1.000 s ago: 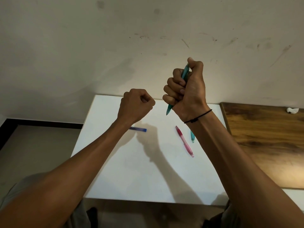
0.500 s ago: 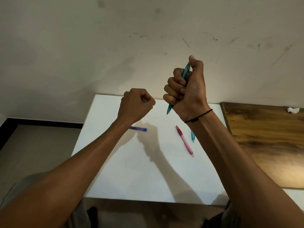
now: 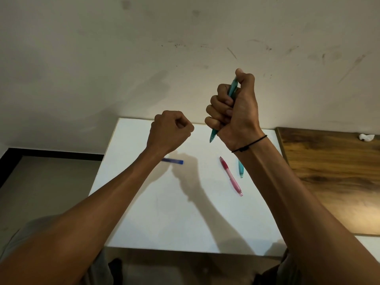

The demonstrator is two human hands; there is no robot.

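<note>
cam: 1 view, head-worn, wide-angle | aim: fwd+down, over white table to wall | range: near; left hand & right hand mid-frame, table's near edge low in frame

Plain room, likely home study corner: white tabletop against scuffed wall, loose pens, wooden board.
</note>
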